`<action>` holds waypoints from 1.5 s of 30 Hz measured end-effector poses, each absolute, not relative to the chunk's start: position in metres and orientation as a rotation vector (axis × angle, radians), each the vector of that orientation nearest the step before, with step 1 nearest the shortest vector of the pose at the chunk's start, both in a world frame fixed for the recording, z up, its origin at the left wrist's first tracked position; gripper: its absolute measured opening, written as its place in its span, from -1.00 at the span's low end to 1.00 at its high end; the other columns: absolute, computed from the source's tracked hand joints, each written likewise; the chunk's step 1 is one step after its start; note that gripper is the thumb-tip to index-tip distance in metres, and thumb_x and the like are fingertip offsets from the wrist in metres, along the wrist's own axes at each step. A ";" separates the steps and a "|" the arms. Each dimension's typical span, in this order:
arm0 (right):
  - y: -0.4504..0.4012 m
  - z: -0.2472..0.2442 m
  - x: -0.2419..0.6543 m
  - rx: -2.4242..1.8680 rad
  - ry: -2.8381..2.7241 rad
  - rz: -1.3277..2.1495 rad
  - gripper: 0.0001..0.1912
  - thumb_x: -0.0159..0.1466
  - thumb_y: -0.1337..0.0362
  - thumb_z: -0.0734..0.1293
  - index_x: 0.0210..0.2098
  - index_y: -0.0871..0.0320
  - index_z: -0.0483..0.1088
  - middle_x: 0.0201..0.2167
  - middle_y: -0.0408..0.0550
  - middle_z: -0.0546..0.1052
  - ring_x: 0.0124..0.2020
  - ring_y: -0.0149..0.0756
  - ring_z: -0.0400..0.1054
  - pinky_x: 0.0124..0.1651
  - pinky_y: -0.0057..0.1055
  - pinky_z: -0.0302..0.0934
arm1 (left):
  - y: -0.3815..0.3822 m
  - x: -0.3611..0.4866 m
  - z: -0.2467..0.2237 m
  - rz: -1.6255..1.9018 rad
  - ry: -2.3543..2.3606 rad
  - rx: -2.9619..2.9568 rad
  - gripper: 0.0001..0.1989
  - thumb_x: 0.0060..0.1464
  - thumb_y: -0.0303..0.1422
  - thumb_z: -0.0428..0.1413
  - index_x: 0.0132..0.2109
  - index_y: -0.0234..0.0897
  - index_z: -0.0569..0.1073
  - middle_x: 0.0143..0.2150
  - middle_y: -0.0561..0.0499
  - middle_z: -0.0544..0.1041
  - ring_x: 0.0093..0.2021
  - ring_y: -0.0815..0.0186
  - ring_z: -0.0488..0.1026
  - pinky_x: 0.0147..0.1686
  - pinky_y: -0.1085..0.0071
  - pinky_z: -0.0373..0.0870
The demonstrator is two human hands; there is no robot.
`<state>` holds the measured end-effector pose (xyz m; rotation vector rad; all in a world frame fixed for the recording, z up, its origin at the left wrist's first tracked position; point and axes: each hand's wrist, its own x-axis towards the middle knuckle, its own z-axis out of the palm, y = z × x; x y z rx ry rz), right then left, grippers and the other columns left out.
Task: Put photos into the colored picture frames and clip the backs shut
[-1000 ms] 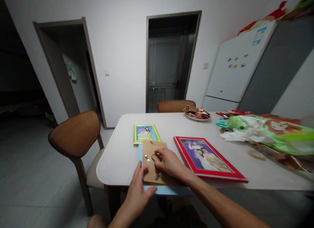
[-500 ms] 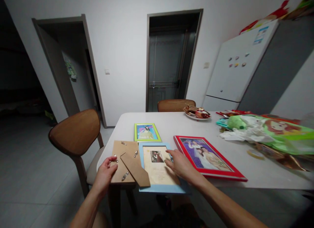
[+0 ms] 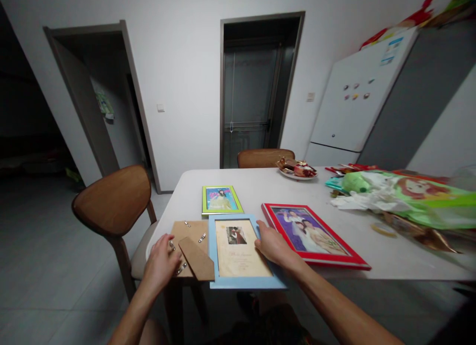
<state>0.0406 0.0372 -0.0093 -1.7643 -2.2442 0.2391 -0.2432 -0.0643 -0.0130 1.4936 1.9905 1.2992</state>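
A light-blue picture frame (image 3: 213,251) lies at the table's near edge, a cream sheet with a small couple photo (image 3: 237,235) inside it. My right hand (image 3: 274,245) grips its right side, some fingers hidden. Left of the frame is a brown backing board (image 3: 191,228) with metal clips and a stand leg (image 3: 197,258); the frame's left side meets or overlaps it. Over the board's left edge rests my left hand (image 3: 162,259), fingers apart and bent near a clip.
A green picture frame (image 3: 222,200) lies behind the blue one, a red picture frame (image 3: 316,236) to its right. Farther off stand a plate (image 3: 297,174), crumpled bags (image 3: 409,191) and a tape roll (image 3: 383,230). Wooden chairs (image 3: 113,201) flank the table (image 3: 256,184).
My right hand has gone from pointing fingers over the sheet to gripping the blue frame's right side. The backing board sits lower, partly behind the frame, and my left hand has loosened over it.
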 end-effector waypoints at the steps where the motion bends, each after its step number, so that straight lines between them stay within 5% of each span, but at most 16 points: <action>1: 0.038 -0.007 0.041 -1.750 -2.203 0.270 -0.40 0.00 0.42 0.18 0.06 0.40 0.06 -0.23 0.27 0.41 -0.23 -0.12 0.31 -0.25 -0.36 0.10 | -0.065 -0.233 -0.012 1.285 1.990 1.558 -0.66 -0.23 -0.44 0.07 -0.18 -0.26 0.32 -0.07 -0.07 0.35 0.04 0.14 0.21 0.03 0.19 0.06; 5: 0.040 0.007 0.043 -1.627 -1.870 0.704 -0.38 0.01 0.39 0.15 0.09 0.33 0.00 -0.15 0.20 0.38 -0.27 -0.22 0.34 -0.28 -0.40 0.16 | -0.071 -0.181 -0.006 1.177 1.821 1.876 -0.64 -0.15 -0.47 0.04 -0.11 -0.28 0.29 0.05 -0.12 0.27 0.09 0.18 0.16 0.06 0.17 0.05; 10: 0.028 0.029 0.039 -1.311 -1.490 1.295 -0.27 0.05 0.40 0.08 0.18 0.25 -0.31 -0.27 0.02 0.45 -0.46 -0.36 0.37 -0.42 -0.46 0.22 | -0.076 -0.117 0.007 1.174 1.490 2.001 -0.47 -0.19 -0.40 0.14 -0.01 -0.26 0.22 0.12 -0.16 0.19 0.12 0.15 0.11 0.08 0.12 0.05; 15: 0.018 0.042 0.032 -1.157 -1.462 1.380 -0.23 0.01 0.34 0.22 0.16 0.15 -0.20 -0.33 -0.06 0.44 -0.51 -0.41 0.34 -0.46 -0.48 0.23 | -0.073 -0.091 0.022 1.228 1.400 2.196 -0.47 -0.16 -0.47 0.09 0.02 -0.26 0.17 0.12 -0.13 0.19 0.11 0.15 0.11 0.06 0.09 0.08; 20: 0.027 0.030 0.038 -1.232 -1.586 1.305 -0.23 0.02 0.29 0.24 0.16 0.19 -0.17 -0.42 -0.08 0.43 -0.57 -0.42 0.31 -0.56 -0.51 0.17 | -0.072 -0.104 0.031 1.423 1.476 2.237 -0.47 -0.17 -0.63 -0.09 0.02 -0.25 0.14 -0.07 -0.07 0.33 -0.05 0.26 0.27 -0.03 0.27 0.23; 24: 0.034 0.011 0.044 -1.464 -1.864 0.931 -0.36 0.03 0.36 0.20 0.11 0.26 0.00 -0.41 -0.02 0.45 -0.46 -0.35 0.35 -0.42 -0.47 0.19 | -0.076 -0.140 0.029 1.635 1.745 1.894 -0.56 -0.09 -0.54 -0.08 0.01 -0.25 0.14 -0.12 -0.06 0.35 -0.20 0.30 0.36 -0.22 0.35 0.36; 29: 0.033 -0.011 0.043 -1.618 -2.141 0.403 -0.48 0.07 0.39 0.14 0.05 0.35 0.12 -0.10 0.18 0.37 -0.11 -0.20 0.27 -0.08 -0.39 0.10 | -0.089 -0.189 0.004 1.523 2.056 1.665 -0.66 -0.07 -0.42 -0.04 -0.06 -0.29 0.25 -0.09 -0.09 0.38 -0.07 0.19 0.32 -0.06 0.22 0.23; 38: 0.032 -0.027 0.041 -1.611 -2.333 0.090 -0.58 0.11 0.36 0.12 -0.04 0.38 0.24 -0.26 0.18 0.42 -0.21 -0.18 0.29 -0.11 -0.37 0.09 | -0.098 -0.211 -0.038 1.152 2.214 1.854 -0.66 -0.02 -0.35 -0.05 -0.05 -0.30 0.28 -0.06 -0.12 0.39 -0.04 0.17 0.30 -0.02 0.15 0.17; 45: 0.017 -0.015 0.020 -1.400 -2.186 0.190 -0.57 0.08 0.31 0.17 -0.05 0.31 0.26 -0.08 0.15 0.34 -0.08 -0.18 0.20 -0.01 -0.31 0.03 | -0.100 -0.208 -0.037 1.125 2.181 1.924 -0.67 0.00 -0.36 -0.06 -0.04 -0.31 0.27 -0.01 -0.14 0.35 0.01 0.19 0.25 0.01 0.13 0.13</action>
